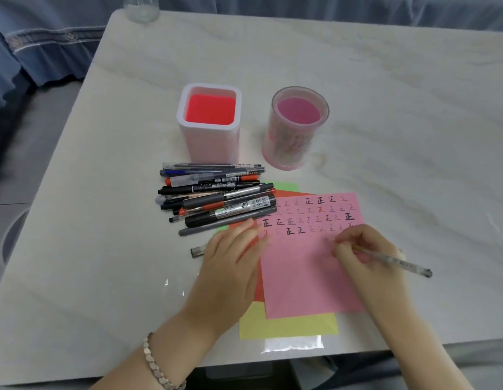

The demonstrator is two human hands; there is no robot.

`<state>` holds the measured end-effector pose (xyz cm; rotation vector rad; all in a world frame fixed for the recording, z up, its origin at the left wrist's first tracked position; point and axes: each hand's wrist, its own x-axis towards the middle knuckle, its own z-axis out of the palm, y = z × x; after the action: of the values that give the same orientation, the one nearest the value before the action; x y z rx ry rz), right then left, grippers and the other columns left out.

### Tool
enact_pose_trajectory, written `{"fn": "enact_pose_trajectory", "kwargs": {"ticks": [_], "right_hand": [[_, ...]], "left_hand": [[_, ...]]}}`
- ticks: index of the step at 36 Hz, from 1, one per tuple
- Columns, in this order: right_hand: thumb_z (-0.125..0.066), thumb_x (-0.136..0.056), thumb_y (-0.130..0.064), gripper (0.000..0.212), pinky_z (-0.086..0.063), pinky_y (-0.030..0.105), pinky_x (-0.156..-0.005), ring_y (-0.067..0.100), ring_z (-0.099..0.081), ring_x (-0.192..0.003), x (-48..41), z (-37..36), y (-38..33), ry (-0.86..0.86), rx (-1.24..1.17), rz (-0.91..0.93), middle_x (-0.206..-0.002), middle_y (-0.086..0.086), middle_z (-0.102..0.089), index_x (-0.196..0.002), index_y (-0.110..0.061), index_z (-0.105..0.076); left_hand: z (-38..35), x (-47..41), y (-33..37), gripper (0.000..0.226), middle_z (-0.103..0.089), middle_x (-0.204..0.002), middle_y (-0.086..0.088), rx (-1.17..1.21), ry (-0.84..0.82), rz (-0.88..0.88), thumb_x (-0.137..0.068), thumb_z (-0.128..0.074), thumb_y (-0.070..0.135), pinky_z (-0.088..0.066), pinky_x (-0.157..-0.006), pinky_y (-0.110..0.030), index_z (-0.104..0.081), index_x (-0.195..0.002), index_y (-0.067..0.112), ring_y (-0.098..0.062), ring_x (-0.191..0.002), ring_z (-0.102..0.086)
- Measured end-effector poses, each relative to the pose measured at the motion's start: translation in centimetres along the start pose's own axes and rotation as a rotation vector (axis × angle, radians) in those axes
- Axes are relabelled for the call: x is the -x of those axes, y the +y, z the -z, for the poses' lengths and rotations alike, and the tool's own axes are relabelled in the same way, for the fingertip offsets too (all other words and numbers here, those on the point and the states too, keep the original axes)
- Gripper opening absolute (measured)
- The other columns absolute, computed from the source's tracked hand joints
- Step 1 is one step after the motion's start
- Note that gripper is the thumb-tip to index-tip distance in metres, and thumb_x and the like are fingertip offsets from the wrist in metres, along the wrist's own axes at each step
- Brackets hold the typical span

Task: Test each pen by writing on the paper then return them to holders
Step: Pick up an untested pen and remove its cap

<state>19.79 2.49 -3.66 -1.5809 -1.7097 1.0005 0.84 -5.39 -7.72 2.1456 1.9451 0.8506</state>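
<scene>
On pink paper (299,273), pen (399,262) in right grip (363,256)

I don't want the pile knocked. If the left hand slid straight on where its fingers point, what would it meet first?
Probably the grey pen edging the pile, just beyond the fingers of the left hand.

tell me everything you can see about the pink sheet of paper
The pink sheet is thin, matte, roughly square paper. It lies flat on the pale marble-look table, on top of an orange sheet, a yellow sheet and a green sheet. Its upper part carries four rows of small handwritten 正 marks in black, grey and orange-red ink; the rest is blank. The left hand presses its left edge with straight fingers. The right hand, gripping a clear pen, rests on it beside the last row.
</scene>
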Motion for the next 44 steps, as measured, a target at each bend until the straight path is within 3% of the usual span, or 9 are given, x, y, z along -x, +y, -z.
{"fn": "enact_pose_trajectory", "kwargs": {"ticks": [3, 6, 9, 13, 17, 21, 30, 34, 44], "right_hand": [[-0.053, -0.062, -0.029, 0.009, -0.044, 0.015, -0.059, 0.012, -0.060, -0.065, 0.2, -0.4, -0.7, 0.014, -0.163, -0.044, -0.065, 0.002, -0.065, -0.068, -0.023, -0.053], [-0.056, -0.064, -0.017, 0.004, -0.045, 0.020, -0.063, 0.013, -0.060, -0.062, 0.2, -0.6, -1.5, -0.034, -0.231, -0.068, -0.060, 0.001, -0.066, -0.067, -0.016, -0.054], [-0.071, -0.073, -0.007, 0.016, -0.047, 0.014, -0.061, 0.006, -0.063, -0.060, 0.3, -1.0, -2.2, -0.087, -0.247, -0.045, -0.060, -0.003, -0.068, -0.068, -0.018, -0.062], [-0.071, -0.074, -0.002, 0.026, -0.049, 0.012, -0.062, 0.007, -0.065, -0.068, 0.7, -1.7, -3.1, -0.148, -0.285, -0.060, -0.068, -0.008, -0.072, -0.066, -0.026, -0.070], [-0.061, -0.087, -0.018, 0.026, -0.055, 0.030, -0.077, 0.015, -0.069, -0.074, 1.0, -2.2, -4.6, -0.197, -0.434, -0.126, -0.072, 0.001, -0.074, -0.067, -0.028, -0.075], [-0.044, -0.080, -0.040, 0.037, -0.055, 0.024, -0.071, 0.019, -0.070, -0.068, 1.1, -2.1, -6.0, -0.189, -0.581, -0.164, -0.068, 0.010, -0.073, -0.068, -0.025, -0.076], [-0.054, -0.082, -0.036, 0.035, -0.054, 0.022, -0.064, 0.025, -0.067, -0.058, 1.1, -1.0, -8.0, -0.187, -0.726, -0.128, -0.059, 0.015, -0.069, -0.062, -0.017, -0.076], [-0.059, -0.080, -0.035, 0.031, -0.053, 0.023, -0.063, 0.027, -0.067, -0.058, 1.3, -0.7, -8.1, -0.177, -0.721, -0.122, -0.059, 0.016, -0.069, -0.063, -0.016, -0.076], [-0.044, -0.077, -0.038, 0.042, -0.053, 0.022, -0.065, 0.025, -0.067, -0.059, 1.5, -0.6, -7.6, -0.219, -0.690, -0.138, -0.059, 0.016, -0.069, -0.062, -0.014, -0.075]], "left_hand": [[1.1, 0.0, -0.1, 0.037, -0.060, -0.114, -0.009, -0.046, 0.069, 0.174, -0.087, -0.038, 0.016, -0.026, -0.097, -0.030, -0.051, -0.120, 0.008, -0.019, -0.110, -0.045], [2.2, 0.3, -0.9, 0.038, -0.059, -0.106, -0.008, -0.151, 0.088, 0.261, -0.084, -0.040, 0.023, -0.027, -0.083, -0.030, -0.059, -0.112, 0.006, -0.021, -0.099, -0.042], [3.0, 0.9, -1.9, 0.033, -0.057, -0.096, -0.006, -0.208, 0.083, 0.298, -0.083, -0.042, 0.028, -0.030, -0.075, -0.032, -0.063, -0.098, 0.009, -0.021, -0.091, -0.041], [3.7, 1.5, -2.8, 0.023, -0.054, -0.087, 0.000, -0.176, 0.036, 0.311, -0.083, -0.040, 0.028, -0.031, -0.069, -0.031, -0.061, -0.082, 0.016, -0.017, -0.083, -0.038], [4.5, 1.1, -2.4, 0.005, -0.052, -0.087, 0.015, 0.075, 0.004, 0.406, -0.087, -0.047, 0.025, -0.030, -0.068, -0.018, -0.049, -0.085, 0.029, -0.005, -0.082, -0.041], [5.6, -0.2, -0.9, 0.017, -0.062, -0.081, 0.010, 0.552, 0.005, 0.645, -0.088, -0.060, 0.011, -0.040, -0.068, -0.008, -0.056, -0.085, 0.028, 0.002, -0.082, -0.055], [6.5, -1.6, 1.0, 0.018, -0.065, -0.083, 0.015, 0.763, 0.080, 0.577, -0.073, -0.059, 0.029, -0.047, -0.073, -0.021, -0.059, -0.084, 0.043, -0.005, -0.081, -0.061], [6.7, -1.8, 1.3, 0.019, -0.064, -0.083, 0.018, 0.764, 0.083, 0.555, -0.073, -0.059, 0.030, -0.045, -0.070, -0.014, -0.058, -0.086, 0.044, -0.002, -0.081, -0.060], [7.3, -1.5, 2.0, 0.011, -0.064, -0.084, 0.020, 0.719, 0.053, 0.526, -0.074, -0.059, 0.032, -0.041, -0.067, -0.010, -0.060, -0.084, 0.036, -0.001, -0.082, -0.059]]}}
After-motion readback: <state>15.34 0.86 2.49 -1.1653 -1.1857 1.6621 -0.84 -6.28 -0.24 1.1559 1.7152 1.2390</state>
